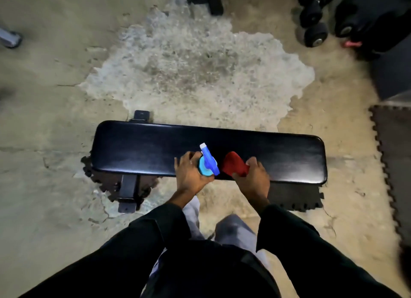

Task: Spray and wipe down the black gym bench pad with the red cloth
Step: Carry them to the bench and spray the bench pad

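The black gym bench pad (144, 148) lies crosswise in front of me, long and glossy. My left hand (190, 175) grips a blue spray bottle (208, 161) with a light-blue body and white nozzle, standing at the pad's near edge, nozzle pointing away from me. Just to its right, my right hand (252, 180) pinches a bunched red cloth (233, 164) that rests on the pad. Both hands sit over the pad's middle near edge.
Black bench legs (127, 193) stick out at the left. Dark foam floor mats lie under the bench (293, 197) and at the right (393, 160). Dumbbells (315, 34) and dark equipment stand at the back right. The floor is worn concrete.
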